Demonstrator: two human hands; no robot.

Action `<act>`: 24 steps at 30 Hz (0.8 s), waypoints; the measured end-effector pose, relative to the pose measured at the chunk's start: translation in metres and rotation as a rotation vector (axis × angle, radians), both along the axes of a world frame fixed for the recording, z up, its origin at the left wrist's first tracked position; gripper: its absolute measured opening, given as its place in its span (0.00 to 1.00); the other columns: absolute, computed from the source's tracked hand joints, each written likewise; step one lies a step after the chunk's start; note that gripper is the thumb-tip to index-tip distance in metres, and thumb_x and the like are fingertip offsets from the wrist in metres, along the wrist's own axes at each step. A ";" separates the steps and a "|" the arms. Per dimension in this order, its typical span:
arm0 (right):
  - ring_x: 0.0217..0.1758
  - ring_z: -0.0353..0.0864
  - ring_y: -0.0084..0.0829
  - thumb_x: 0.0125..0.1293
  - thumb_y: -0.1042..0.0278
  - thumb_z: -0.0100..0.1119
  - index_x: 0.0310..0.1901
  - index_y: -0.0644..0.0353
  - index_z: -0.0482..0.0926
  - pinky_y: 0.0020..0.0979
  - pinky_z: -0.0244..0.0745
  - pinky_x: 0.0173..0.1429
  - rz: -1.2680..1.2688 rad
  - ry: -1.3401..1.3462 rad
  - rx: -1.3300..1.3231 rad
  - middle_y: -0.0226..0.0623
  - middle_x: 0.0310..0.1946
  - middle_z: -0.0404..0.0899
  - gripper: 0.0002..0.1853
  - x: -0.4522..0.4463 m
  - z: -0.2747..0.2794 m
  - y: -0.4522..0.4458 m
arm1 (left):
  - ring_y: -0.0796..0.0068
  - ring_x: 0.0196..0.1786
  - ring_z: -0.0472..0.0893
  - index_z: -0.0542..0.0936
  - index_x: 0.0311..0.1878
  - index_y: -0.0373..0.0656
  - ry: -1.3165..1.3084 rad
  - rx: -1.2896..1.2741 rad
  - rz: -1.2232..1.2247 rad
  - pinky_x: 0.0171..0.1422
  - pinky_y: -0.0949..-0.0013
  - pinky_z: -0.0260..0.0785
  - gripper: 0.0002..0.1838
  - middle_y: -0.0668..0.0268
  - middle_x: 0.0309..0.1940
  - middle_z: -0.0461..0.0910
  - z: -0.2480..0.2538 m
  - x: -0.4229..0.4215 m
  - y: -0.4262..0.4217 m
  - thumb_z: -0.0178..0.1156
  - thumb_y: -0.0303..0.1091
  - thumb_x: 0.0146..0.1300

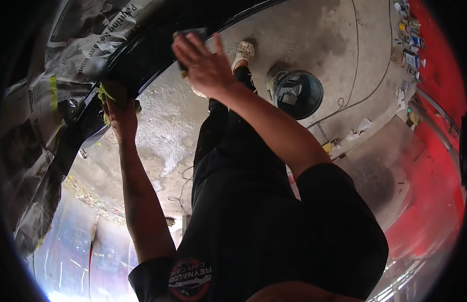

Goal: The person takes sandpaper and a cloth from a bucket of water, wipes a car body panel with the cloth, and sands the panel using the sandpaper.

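Shirt [243, 231], pad [202, 33] under right fingers [189, 49]

Dark fisheye edges; lower-left glare

Newspaper [95, 30] lies left of the panel [143, 58]. The left hand [123, 118] has a cloth [112, 92] at the panel's nearer stretch; the right hand [208, 65], farther, lies over a pad [199, 33]. Right of both, a bucket [314, 95] stands on the floor [314, 30].

At eleven o'clock the blurred right hand [207, 69] partly hides a block [201, 34], and clutter [412, 59] at two is too small to tell.
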State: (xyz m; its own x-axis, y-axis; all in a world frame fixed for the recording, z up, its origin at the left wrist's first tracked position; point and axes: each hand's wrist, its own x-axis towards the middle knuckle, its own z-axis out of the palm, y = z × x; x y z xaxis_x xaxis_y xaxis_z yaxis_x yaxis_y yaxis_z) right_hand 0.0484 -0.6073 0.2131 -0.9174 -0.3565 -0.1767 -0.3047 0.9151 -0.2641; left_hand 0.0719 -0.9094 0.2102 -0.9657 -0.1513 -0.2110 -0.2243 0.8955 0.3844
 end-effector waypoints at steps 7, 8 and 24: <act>0.86 0.37 0.23 0.75 0.48 0.47 0.81 0.42 0.46 0.61 0.28 0.83 0.162 0.205 -0.657 0.19 0.84 0.37 0.38 -0.017 -0.053 0.039 | 0.43 0.76 0.58 0.62 0.75 0.37 -0.053 0.059 0.164 0.80 0.50 0.52 0.49 0.46 0.73 0.62 -0.012 -0.005 -0.009 0.75 0.47 0.55; 0.85 0.39 0.21 0.75 0.50 0.46 0.81 0.40 0.45 0.61 0.28 0.83 0.132 0.144 -0.202 0.17 0.84 0.38 0.38 -0.025 -0.032 0.072 | 0.43 0.75 0.58 0.64 0.74 0.37 -0.019 0.020 0.017 0.79 0.50 0.52 0.48 0.45 0.71 0.64 -0.024 -0.002 -0.025 0.76 0.47 0.55; 0.84 0.43 0.48 0.75 0.54 0.51 0.80 0.38 0.51 0.67 0.47 0.77 -0.397 0.082 0.133 0.42 0.83 0.40 0.35 -0.074 0.012 0.128 | 0.40 0.80 0.49 0.56 0.75 0.31 -0.228 -0.034 -0.009 0.84 0.49 0.46 0.53 0.40 0.75 0.56 -0.003 -0.010 -0.021 0.76 0.46 0.54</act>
